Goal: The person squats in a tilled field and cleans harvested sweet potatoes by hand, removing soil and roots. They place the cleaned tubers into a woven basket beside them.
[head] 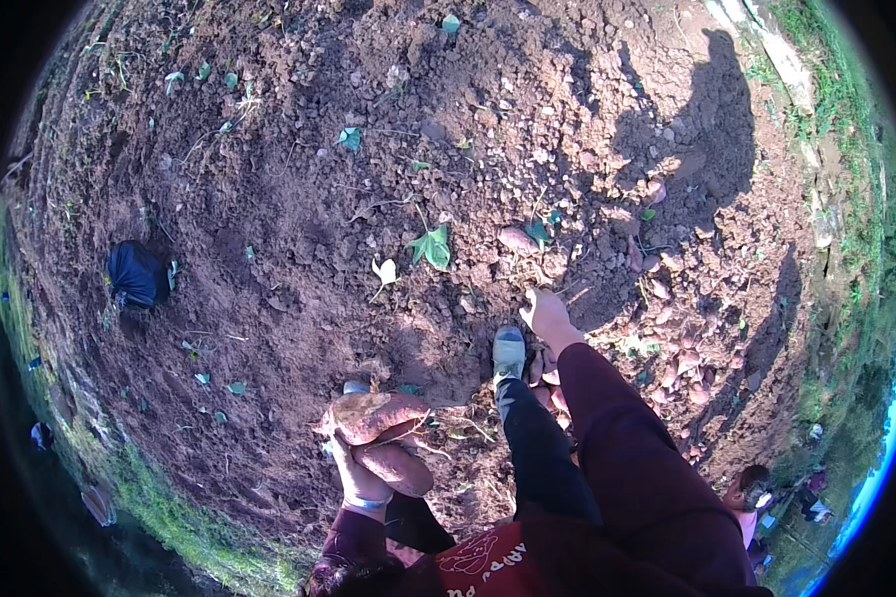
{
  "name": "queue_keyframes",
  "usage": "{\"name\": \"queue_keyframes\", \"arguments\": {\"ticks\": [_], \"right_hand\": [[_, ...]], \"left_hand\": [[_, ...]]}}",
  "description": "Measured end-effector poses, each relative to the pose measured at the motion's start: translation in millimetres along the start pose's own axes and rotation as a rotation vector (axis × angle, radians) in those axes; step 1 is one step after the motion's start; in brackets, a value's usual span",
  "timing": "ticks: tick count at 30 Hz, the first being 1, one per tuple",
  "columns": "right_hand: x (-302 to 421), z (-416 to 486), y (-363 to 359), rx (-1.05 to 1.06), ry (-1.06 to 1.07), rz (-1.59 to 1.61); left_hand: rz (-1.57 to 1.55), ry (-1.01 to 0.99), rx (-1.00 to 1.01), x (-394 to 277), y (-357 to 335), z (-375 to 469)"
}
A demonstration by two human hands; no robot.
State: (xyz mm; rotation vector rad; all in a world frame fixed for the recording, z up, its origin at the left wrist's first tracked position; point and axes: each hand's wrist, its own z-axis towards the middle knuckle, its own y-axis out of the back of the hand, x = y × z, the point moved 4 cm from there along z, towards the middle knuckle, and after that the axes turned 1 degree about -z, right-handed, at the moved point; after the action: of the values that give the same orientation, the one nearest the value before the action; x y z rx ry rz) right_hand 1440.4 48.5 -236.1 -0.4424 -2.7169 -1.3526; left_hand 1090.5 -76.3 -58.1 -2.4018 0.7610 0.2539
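My left hand [360,477] holds a cluster of large reddish sweet potatoes [392,464] with thin roots, at the lower middle of the view. A bracelet circles that wrist. My right hand [546,312] reaches low over the soil beside my shoe [508,357], its fingers bent; whether anything is between them cannot be told. Just above it a single sweet potato [518,240] lies on the soil next to green leaves [539,231]. More sweet potatoes [688,363] lie scattered on the right, and some lie beneath my right forearm.
Loose, cloddy brown soil [284,224] spreads around me, with scattered leaves [431,248]. A tied dark blue plastic bag [136,274] sits at the left. Grass [859,246] borders the plot on the right. People [747,492] are at the lower right. Shadows fall across the upper right.
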Motion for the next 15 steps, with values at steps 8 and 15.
{"name": "queue_keyframes", "arguments": {"ticks": [8, 15], "right_hand": [[-61.5, 162.9, -38.9, -0.166, 0.032, -0.128], [-40.6, 168.4, -40.8, 0.023, -0.311, -0.158]], "left_hand": [[0.044, 0.124, -0.092, 96.0, 46.1, 54.0], [0.042, 0.111, -0.223, 113.9, 86.5, 46.4]]}}
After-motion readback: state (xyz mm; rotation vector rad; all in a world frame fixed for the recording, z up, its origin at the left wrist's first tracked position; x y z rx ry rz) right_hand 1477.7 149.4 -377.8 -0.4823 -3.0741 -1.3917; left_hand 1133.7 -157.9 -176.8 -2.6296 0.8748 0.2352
